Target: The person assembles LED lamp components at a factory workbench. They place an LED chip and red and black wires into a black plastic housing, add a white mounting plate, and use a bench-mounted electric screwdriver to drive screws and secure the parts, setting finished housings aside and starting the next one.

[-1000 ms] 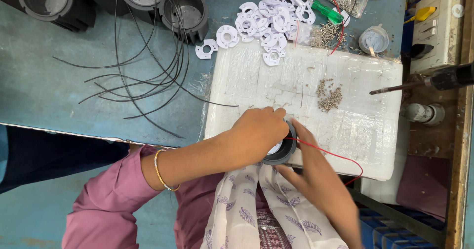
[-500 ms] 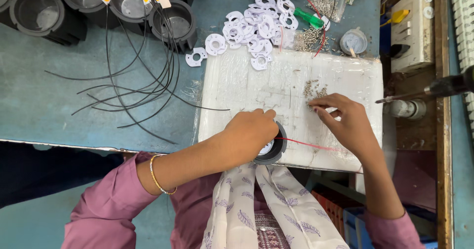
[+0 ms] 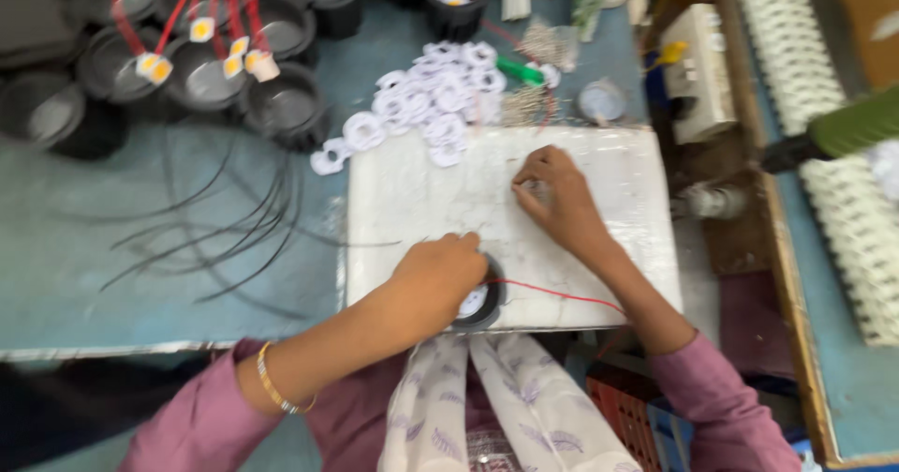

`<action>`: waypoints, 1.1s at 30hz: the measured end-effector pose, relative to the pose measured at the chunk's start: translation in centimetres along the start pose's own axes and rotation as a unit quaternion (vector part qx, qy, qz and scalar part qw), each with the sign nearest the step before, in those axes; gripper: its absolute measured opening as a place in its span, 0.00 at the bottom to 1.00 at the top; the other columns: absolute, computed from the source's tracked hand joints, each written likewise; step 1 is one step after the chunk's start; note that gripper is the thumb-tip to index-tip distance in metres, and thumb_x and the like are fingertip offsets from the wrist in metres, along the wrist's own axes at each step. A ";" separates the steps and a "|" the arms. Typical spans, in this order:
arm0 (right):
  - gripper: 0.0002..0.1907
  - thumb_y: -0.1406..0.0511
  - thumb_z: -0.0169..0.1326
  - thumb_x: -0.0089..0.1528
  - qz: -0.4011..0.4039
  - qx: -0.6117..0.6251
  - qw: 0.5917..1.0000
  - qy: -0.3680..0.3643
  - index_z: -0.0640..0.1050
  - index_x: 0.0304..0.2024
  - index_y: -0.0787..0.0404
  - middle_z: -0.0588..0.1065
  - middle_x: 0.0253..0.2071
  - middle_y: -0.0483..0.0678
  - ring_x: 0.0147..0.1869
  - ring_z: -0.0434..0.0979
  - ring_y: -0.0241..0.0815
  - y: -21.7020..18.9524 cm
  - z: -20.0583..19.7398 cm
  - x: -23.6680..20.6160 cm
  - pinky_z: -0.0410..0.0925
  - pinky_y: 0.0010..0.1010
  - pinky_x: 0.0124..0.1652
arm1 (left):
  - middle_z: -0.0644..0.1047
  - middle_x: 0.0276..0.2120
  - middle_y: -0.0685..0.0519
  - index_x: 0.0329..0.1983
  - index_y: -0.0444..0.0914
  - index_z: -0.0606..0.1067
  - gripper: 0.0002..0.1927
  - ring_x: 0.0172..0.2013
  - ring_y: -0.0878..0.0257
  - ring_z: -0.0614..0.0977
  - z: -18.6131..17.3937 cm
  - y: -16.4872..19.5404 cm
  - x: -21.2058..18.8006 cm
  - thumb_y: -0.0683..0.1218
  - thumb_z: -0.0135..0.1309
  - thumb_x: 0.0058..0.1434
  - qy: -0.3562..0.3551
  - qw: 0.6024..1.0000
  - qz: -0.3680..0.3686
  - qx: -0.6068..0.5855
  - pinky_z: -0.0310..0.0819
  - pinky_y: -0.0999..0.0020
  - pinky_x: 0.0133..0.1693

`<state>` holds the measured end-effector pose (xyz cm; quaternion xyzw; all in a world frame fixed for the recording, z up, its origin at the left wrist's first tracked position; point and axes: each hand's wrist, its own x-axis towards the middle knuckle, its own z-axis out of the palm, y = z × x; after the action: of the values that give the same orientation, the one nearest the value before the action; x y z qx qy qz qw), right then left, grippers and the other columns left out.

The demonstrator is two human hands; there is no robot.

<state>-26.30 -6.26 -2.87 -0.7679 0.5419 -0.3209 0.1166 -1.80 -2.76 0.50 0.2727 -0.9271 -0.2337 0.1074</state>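
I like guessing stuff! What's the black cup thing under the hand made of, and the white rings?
The black cup under the left hand looks like matte plastic: dull, no glint. The white rings seem thin plastic or card, flat and pale; blur leaves that open.

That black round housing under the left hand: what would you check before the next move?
1. Left hand on the black round housing: ok.
2. Housing fully on the white board: not ok, it sits at the near edge.
3. Red wire free of snags: cannot tell.
4. Right hand pinching a small part: cannot tell, blurred.
5. White rings within reach: ok.
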 end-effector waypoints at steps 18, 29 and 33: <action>0.10 0.69 0.59 0.63 0.324 0.216 0.919 0.054 0.84 0.45 0.70 0.82 0.32 0.50 0.34 0.81 0.33 7.7 -5.6 -7.3 0.73 0.24 0.36 | 0.72 0.42 0.44 0.33 0.34 0.74 0.15 0.44 0.46 0.77 -0.3 0.5 0.8 0.35 0.63 0.42 -0.075 0.997 -0.022 0.018 0.75 0.52 0.41; 0.10 0.67 0.60 0.63 0.320 0.202 0.916 0.136 0.84 0.39 0.71 0.80 0.28 0.48 0.28 0.78 0.31 7.1 -5.2 -5.9 0.71 0.24 0.31 | 0.71 0.45 0.47 0.36 0.35 0.73 0.17 0.47 0.48 0.75 0.3 0.5 0.8 0.36 0.63 0.43 -0.083 0.996 -0.039 0.012 0.74 0.54 0.44; 0.11 0.66 0.60 0.63 0.289 0.236 0.913 0.167 0.83 0.40 0.71 0.80 0.29 0.47 0.30 0.78 0.30 7.5 -5.4 -6.0 0.73 0.22 0.32 | 0.71 0.45 0.47 0.38 0.36 0.72 0.19 0.47 0.48 0.75 0.5 0.3 0.7 0.36 0.64 0.42 -0.067 0.997 -0.035 -0.011 0.74 0.54 0.44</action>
<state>-36.62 -2.79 -4.89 -0.4637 0.6600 -0.5150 0.2899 -2.66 -2.68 0.28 0.2874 -0.9194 -0.2658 0.0399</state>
